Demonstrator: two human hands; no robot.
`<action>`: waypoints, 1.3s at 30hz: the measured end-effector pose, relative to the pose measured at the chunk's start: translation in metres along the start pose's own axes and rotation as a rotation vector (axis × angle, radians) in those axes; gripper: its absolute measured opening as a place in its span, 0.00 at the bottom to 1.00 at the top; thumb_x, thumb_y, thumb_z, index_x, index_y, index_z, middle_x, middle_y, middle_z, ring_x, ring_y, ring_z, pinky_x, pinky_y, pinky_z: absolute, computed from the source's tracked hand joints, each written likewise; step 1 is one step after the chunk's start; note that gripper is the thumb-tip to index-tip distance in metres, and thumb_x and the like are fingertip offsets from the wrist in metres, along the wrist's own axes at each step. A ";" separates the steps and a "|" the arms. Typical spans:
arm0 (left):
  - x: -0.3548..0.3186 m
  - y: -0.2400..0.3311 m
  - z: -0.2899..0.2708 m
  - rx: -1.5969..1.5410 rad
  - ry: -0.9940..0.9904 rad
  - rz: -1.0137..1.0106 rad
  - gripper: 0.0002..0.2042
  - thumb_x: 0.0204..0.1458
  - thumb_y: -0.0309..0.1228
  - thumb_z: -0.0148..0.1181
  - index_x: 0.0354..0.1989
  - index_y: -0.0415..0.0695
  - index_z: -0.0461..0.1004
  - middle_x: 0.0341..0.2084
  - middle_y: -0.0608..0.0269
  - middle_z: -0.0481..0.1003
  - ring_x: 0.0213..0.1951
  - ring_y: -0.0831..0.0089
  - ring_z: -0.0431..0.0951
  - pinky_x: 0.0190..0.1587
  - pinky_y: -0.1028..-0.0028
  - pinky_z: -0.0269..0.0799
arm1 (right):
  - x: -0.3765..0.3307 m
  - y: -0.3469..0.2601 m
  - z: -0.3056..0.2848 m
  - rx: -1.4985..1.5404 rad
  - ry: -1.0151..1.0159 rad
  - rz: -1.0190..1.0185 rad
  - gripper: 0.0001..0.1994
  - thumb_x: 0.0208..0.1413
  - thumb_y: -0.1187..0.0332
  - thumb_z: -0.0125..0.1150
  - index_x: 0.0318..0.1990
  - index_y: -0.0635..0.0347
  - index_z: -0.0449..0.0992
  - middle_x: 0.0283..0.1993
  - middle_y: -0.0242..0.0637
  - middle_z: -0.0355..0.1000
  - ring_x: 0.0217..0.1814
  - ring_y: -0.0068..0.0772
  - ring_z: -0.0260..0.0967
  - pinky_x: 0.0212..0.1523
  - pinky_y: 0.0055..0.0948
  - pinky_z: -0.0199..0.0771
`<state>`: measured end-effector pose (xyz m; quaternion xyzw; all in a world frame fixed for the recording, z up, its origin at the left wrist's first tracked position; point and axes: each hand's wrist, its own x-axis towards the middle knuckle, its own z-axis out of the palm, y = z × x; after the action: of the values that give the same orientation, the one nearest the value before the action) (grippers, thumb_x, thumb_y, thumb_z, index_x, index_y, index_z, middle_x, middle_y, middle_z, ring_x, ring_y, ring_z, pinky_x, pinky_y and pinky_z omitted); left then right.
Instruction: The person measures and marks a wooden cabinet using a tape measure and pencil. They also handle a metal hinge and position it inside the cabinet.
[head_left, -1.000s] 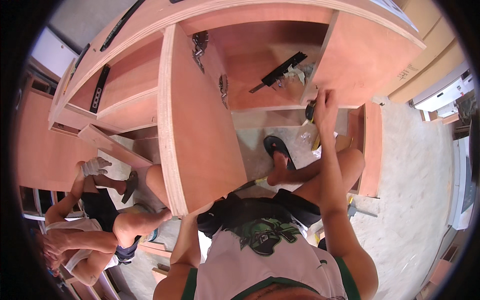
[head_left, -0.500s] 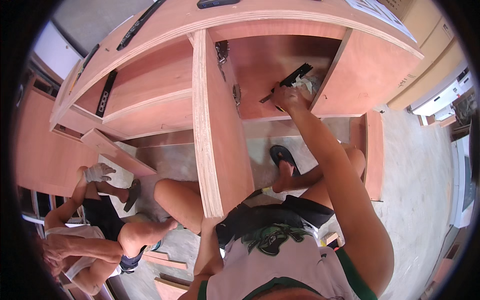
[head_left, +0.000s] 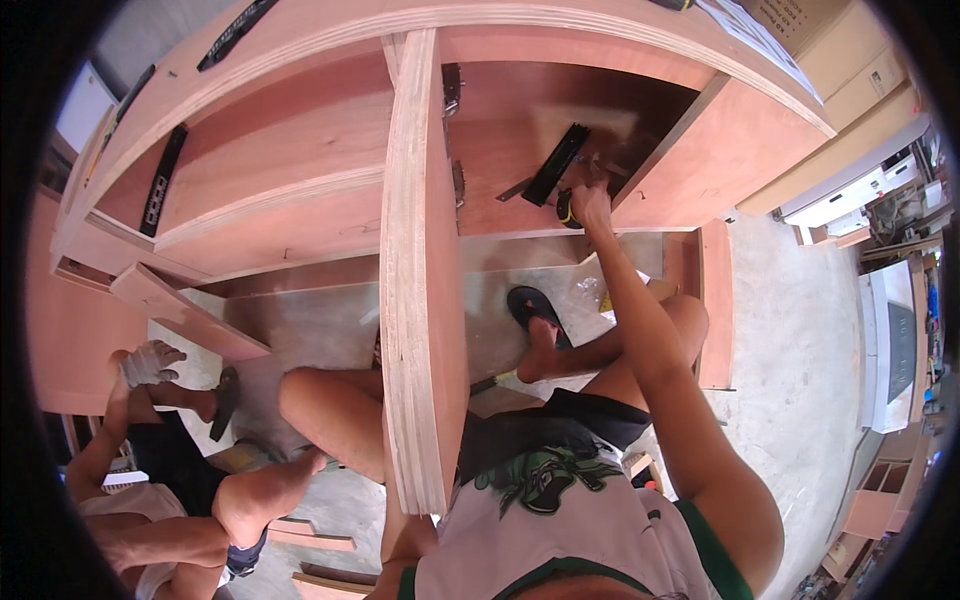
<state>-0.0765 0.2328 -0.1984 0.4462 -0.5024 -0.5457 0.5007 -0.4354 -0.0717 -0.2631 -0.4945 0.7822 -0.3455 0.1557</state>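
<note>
Inside the cabinet's right compartment, my right hand (head_left: 592, 202) reaches in, fingers bent, beside a black-and-yellow tape measure (head_left: 568, 208). What its fingertips hold is too small to make out. Just left of it, black drawer slides (head_left: 557, 163) lie on the compartment floor, with a thin flat metal strip (head_left: 515, 190) by their lower end. An open plywood door (head_left: 412, 300) on metal hinges (head_left: 453, 90) stands out toward me. My left forearm (head_left: 405, 535) runs up behind this door, which hides my left hand.
Another person with a gloved hand (head_left: 152, 363) sits at the left. A loose board (head_left: 188, 310) leans against the cabinet base. More black slides lie on the cabinet top (head_left: 330, 40) and in the left compartment. Tall cartons (head_left: 850, 120) stand at the right.
The slides have turned more upright and now lie apart from my right hand, which has shifted right of them. The tape measure shows more fully. My left hand has gone behind the door.
</note>
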 end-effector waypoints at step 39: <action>0.281 -0.082 0.174 0.751 0.371 0.300 0.18 0.54 0.38 0.63 0.48 0.39 0.74 0.43 0.45 0.74 0.49 0.46 0.72 0.52 0.52 0.69 | -0.132 0.041 -0.025 0.264 -0.328 -0.143 0.16 0.66 0.61 0.51 0.50 0.65 0.74 0.45 0.58 0.76 0.52 0.59 0.75 0.53 0.43 0.72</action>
<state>-0.2846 -0.0293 -0.2585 0.6095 -0.6267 -0.1574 0.4594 -0.4157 0.0650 -0.2867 -0.5736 0.6574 -0.3700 0.3194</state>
